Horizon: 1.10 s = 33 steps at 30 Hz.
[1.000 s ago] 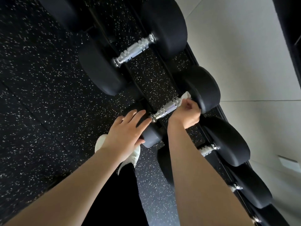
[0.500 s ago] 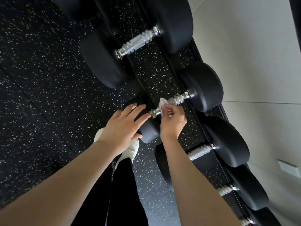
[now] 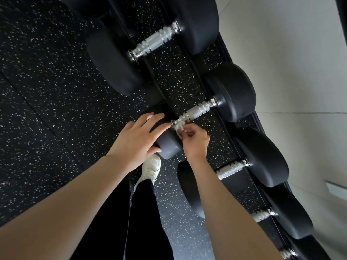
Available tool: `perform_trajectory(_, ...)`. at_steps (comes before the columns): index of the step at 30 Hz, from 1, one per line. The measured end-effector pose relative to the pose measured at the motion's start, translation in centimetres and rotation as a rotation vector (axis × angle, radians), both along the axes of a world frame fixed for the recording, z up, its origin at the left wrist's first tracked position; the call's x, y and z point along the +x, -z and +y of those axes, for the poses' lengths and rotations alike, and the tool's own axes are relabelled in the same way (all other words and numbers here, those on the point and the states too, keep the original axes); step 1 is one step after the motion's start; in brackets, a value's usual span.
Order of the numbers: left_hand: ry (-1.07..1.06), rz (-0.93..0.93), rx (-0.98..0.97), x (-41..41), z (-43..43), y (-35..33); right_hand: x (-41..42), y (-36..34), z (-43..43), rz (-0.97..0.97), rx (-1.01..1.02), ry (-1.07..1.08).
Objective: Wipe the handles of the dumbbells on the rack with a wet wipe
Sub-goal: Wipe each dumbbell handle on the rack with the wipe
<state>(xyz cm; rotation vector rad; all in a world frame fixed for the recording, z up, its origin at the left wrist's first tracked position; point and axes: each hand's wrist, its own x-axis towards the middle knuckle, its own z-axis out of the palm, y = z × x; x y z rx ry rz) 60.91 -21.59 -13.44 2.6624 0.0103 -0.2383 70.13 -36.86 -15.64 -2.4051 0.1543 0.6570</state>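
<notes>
Several black dumbbells with silver knurled handles lie in a row on a black rack (image 3: 222,128). My right hand (image 3: 194,141) pinches a white wet wipe (image 3: 178,126) against the near end of the middle dumbbell's handle (image 3: 197,110), right beside its near head (image 3: 169,145). My left hand (image 3: 137,137) lies flat with fingers spread on top of that near head. The bigger dumbbell's handle (image 3: 155,41) lies above, and a smaller dumbbell's handle (image 3: 231,168) lies below, partly behind my right forearm.
Black speckled rubber floor (image 3: 47,100) fills the left side and shows under the rack. A pale tiled wall (image 3: 291,62) runs along the right. My white shoe (image 3: 151,168) and dark trouser legs stand just in front of the rack.
My right hand slid the wipe along the handle from the far head to the near end. My left hand stayed on the near head.
</notes>
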Motion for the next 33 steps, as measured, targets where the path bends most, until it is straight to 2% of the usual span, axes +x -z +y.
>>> perform_trajectory(7, 0.006, -0.004, 0.013, -0.1, -0.1, 0.3, -0.3, 0.2, -0.5, 0.049, 0.101, 0.079)
perform_trajectory(13, 0.010, -0.013, 0.024, -0.1, -0.1, 0.3, -0.4, 0.5, -0.2, 0.122, 0.226, 0.294)
perform_trajectory(18, 0.015, -0.011, 0.019, -0.1, -0.1, 0.4, -0.4, 0.9, 0.0, 0.107, 0.306, 0.509)
perform_trajectory(33, 0.028, 0.010, 0.019, -0.1, 0.1, 0.4, 4.8, -0.3, -0.6, -0.058, 0.460, 0.840)
